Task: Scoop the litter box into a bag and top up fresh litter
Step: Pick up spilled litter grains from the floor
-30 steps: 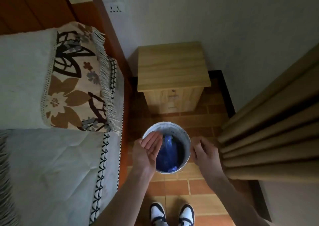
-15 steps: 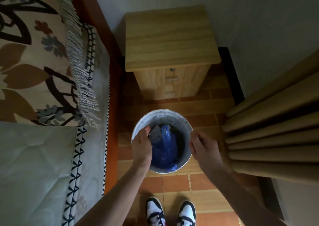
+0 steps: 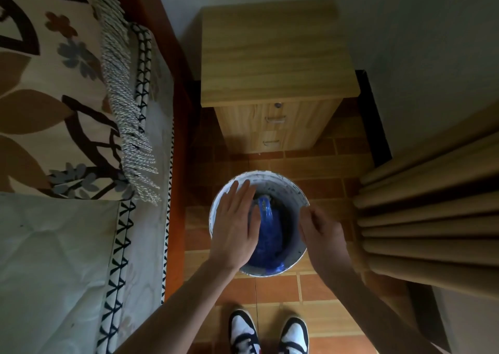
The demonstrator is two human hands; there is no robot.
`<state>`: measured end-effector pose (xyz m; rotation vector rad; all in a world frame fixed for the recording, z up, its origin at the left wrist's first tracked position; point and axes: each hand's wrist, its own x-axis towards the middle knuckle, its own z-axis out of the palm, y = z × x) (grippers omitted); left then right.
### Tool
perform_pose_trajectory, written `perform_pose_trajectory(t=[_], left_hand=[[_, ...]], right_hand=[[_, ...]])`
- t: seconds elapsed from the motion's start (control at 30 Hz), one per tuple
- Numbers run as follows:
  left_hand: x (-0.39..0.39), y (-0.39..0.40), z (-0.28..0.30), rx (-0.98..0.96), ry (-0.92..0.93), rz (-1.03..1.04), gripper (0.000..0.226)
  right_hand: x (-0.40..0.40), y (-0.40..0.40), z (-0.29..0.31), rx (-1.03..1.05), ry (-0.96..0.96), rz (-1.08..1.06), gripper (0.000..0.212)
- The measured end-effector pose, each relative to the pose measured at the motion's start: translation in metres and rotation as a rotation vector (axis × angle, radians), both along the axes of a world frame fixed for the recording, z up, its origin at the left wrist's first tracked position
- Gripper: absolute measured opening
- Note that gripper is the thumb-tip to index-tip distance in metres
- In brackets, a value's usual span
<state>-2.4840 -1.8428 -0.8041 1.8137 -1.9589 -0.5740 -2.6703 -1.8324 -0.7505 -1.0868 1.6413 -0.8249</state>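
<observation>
A: Task thing?
B: Round white plastic bucket (image 3: 294,191) on the brown tiled floor (image 3: 318,286), crumpled blue plastic bag (image 3: 270,229) inside it.
A: Left hand (image 3: 236,225)?
B: Flat over the bucket's left side, fingers straight and together, gripping nothing.
A: Right hand (image 3: 320,232)?
B: At the right rim, fingers curled; can't tell if it pinches the rim.
A: Surroundings?
B: Wooden bedside cabinet (image 3: 272,64) beyond, bed with patterned fringed blanket (image 3: 59,89) left, tan pleated curtain (image 3: 432,208) right.
</observation>
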Motion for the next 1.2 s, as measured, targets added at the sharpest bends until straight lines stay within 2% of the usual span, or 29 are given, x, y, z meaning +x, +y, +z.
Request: perform_pose_trajectory(t=[0.13,0.37,1.0,1.1,1.2], left_hand=[[0.002,-0.004,0.002,-0.016,-0.13,-0.08,0.052],[0.011,-0.003,0.004,-0.021,-0.234,-0.078,0.053],[0.021,0.004,0.013,-0.024,-0.24,-0.029,0.052],[0.022,0.007,0.014,-0.012,-0.235,-0.022,0.052],[0.021,0.01,0.016,-0.018,-0.234,-0.023,0.052]], right_hand=[[0.005,-0.008,0.01,-0.167,0.319,0.102,0.026],[0.007,-0.03,0.019,-0.174,0.715,0.349,0.018],[0.003,-0.032,-0.003,-0.183,0.683,0.411,0.015],[0.004,-0.03,-0.004,-0.251,0.686,0.376,0.014],[0.004,-0.025,-0.004,-0.398,0.771,0.36,0.015]])
